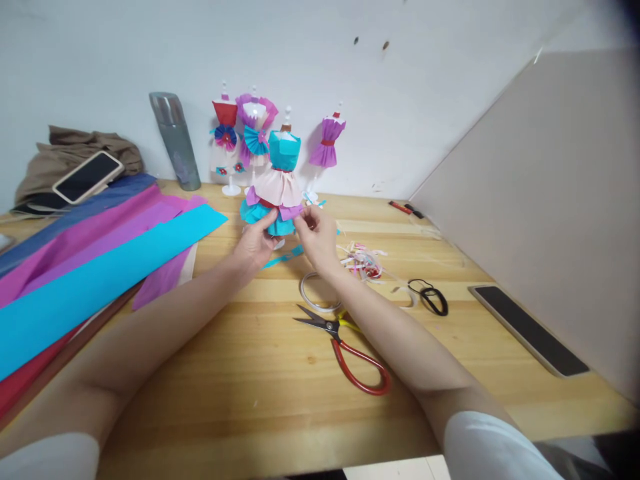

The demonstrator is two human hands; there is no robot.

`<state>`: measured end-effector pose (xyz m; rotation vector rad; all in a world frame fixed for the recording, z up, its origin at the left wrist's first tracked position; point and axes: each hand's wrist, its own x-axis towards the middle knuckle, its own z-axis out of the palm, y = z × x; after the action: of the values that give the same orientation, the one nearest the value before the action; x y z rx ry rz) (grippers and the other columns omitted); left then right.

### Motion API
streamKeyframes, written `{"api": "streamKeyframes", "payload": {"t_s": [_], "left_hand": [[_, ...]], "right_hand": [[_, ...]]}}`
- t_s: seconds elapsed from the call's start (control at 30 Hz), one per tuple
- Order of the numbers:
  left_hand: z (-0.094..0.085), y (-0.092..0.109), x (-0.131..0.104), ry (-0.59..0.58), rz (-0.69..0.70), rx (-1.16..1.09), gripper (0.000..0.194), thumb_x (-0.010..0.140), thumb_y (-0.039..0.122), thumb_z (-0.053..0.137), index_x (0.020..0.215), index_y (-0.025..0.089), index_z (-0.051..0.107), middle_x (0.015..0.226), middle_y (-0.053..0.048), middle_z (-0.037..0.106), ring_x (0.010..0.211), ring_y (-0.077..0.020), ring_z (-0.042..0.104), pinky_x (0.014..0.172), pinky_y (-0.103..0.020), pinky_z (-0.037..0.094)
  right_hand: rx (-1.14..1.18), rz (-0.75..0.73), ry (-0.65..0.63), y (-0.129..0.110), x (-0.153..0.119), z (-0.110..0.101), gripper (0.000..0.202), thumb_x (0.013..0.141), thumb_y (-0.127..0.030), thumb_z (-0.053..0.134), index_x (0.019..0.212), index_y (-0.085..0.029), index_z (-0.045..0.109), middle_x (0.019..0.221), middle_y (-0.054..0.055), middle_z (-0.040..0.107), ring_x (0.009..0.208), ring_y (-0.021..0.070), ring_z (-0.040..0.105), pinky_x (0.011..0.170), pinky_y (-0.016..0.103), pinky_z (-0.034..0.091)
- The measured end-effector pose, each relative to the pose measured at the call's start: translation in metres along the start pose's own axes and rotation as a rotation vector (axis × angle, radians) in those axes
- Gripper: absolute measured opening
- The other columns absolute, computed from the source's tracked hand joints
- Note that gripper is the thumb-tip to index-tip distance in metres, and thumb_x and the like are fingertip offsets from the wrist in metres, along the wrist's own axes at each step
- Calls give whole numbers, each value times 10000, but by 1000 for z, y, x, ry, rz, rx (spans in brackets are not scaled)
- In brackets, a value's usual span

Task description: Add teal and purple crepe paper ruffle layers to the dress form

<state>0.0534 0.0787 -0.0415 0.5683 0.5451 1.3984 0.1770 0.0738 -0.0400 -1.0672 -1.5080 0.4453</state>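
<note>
A small dress form (285,152) stands on the table in a turquoise top and a tiered paper skirt (276,189) of pale pink, purple and turquoise. At the left of its lower tier, my left hand (257,243) pinches the hem with thumb and fingers. My right hand (316,237) closes its fingertips on the right side of the purple tier. Beneath the hands lies a turquoise paper strip (285,257). Scissors (330,327) with red and yellow handles rest, blades apart, near my right forearm.
Three other dressed forms, one in a purple dress (327,142), stand by the wall near a grey flask (176,141). Coloured paper sheets (115,257) and a phone (87,177) are left. Paper scraps (365,260), a black band (434,300) and a dark flat slab (530,330) lie right.
</note>
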Motion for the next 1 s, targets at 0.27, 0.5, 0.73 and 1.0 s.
{"api": "streamKeyframes", "payload": {"t_s": [0.27, 0.5, 0.73, 1.0], "left_hand": [[-3, -3, 1, -39, -5, 60, 187, 743, 274, 827, 859, 219, 690, 786, 20, 729, 724, -141, 662, 638, -261, 449], [-7, -4, 4, -61, 2, 55, 173, 750, 273, 814, 843, 225, 677, 762, 17, 711, 661, -132, 621, 582, -257, 430], [-10, -5, 6, -114, 18, 64, 240, 714, 300, 843, 870, 215, 681, 787, 7, 718, 657, -131, 616, 558, -256, 417], [-11, -5, 7, -103, 11, 57, 233, 714, 280, 846, 880, 236, 688, 847, 25, 731, 711, -129, 641, 590, -250, 425]], "right_hand": [[382, 219, -40, -12, 0, -4, 393, 740, -443, 616, 1068, -226, 610, 641, -49, 543, 558, 120, 459, 557, 274, 387], [534, 281, -49, -13, 4, -3, 338, 653, -414, 697, 909, -223, 587, 608, -66, 540, 465, 79, 392, 472, 246, 309], [525, 291, -121, -12, 8, -5, 299, 682, -431, 678, 870, -209, 607, 600, -61, 541, 480, 84, 392, 483, 242, 303], [83, 143, -66, 0, 13, 2, 118, 704, -245, 664, 672, -200, 559, 625, -36, 519, 620, 121, 459, 604, 267, 399]]}}
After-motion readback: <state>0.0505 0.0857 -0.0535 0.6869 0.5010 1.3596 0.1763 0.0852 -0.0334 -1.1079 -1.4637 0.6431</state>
